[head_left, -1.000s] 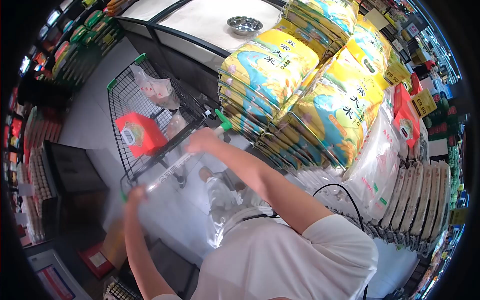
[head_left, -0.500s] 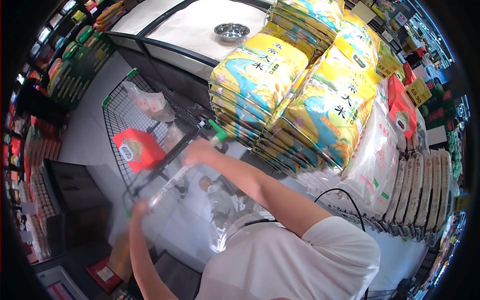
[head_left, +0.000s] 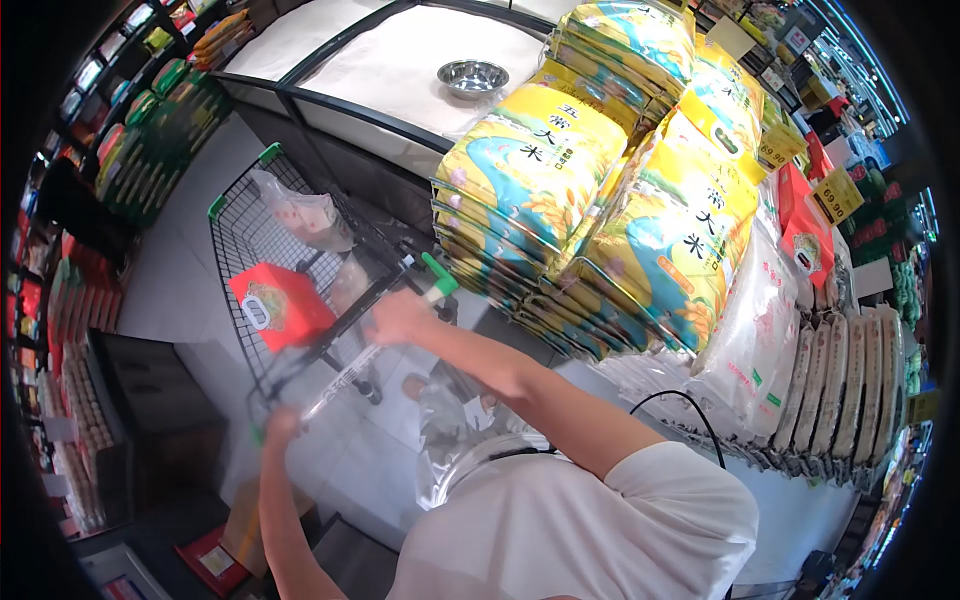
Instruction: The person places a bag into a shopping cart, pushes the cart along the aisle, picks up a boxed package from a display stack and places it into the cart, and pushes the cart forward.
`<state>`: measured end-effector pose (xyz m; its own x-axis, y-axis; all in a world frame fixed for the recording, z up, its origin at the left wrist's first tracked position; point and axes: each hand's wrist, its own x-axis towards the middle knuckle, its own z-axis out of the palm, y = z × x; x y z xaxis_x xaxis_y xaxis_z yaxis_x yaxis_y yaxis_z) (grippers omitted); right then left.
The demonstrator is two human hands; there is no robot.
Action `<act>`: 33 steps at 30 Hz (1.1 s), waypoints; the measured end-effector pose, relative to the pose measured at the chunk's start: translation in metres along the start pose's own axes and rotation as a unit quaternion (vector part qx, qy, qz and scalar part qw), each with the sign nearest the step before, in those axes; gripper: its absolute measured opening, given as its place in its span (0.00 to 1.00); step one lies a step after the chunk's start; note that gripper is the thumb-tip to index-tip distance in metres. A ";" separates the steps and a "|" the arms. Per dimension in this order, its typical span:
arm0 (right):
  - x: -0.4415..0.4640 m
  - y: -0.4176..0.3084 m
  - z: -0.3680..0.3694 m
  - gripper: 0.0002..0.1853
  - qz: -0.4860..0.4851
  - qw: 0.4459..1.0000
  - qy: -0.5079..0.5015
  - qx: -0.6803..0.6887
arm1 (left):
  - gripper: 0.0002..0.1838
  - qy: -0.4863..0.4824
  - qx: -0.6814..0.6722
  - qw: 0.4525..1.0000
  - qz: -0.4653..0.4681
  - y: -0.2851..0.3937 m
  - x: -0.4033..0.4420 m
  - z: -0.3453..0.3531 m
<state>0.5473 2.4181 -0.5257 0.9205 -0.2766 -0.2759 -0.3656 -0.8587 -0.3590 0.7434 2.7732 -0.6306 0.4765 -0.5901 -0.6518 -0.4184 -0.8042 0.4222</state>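
My right hand (head_left: pixel 402 318) is closed around the handle bar (head_left: pixel 340 388) of a wire shopping cart (head_left: pixel 285 215), close to its green end. Near the other end of the same bar, my left hand (head_left: pixel 284 424) is also closed, slightly blurred. Inside the cart lies a red box (head_left: pixel 280 305) with a white carry handle. Farther forward in the basket is a clear plastic bag (head_left: pixel 308 215) with pinkish contents. Another pale bagged item (head_left: pixel 350 282) sits close to the handle side, partly hidden by the cart frame.
Stacked yellow and blue rice sacks (head_left: pixel 540 160) stand right of the cart. Behind them a bin of white grain (head_left: pixel 400 60) holds a metal bowl (head_left: pixel 473 77). White sacks (head_left: pixel 745 340) lie at right. A dark stand (head_left: pixel 150 400) and egg trays (head_left: pixel 85 420) are at left.
The rice sacks, bin and bowl have shifted slightly right and down in view. Both hands stay on the cart handle, and the cart's contents look unchanged.
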 end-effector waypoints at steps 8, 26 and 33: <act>0.055 0.000 -0.009 0.25 -0.003 0.999 0.034 -0.009 | 0.17 -0.040 0.068 0.996 0.052 -0.016 0.049 -0.043; 0.183 0.001 -0.029 0.25 0.055 0.991 0.124 -0.014 | 0.15 -0.068 0.099 0.993 0.021 -0.004 0.141 -0.151; 0.202 -0.002 -0.040 0.25 0.070 0.990 0.124 -0.016 | 0.16 -0.056 0.086 0.995 -0.003 0.001 0.152 -0.171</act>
<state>0.7399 2.3469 -0.5450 0.8678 -0.4882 -0.0931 -0.4917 -0.8162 -0.3033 0.9472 2.6708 -0.6217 0.3944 -0.5659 -0.7240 -0.5461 -0.7780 0.3106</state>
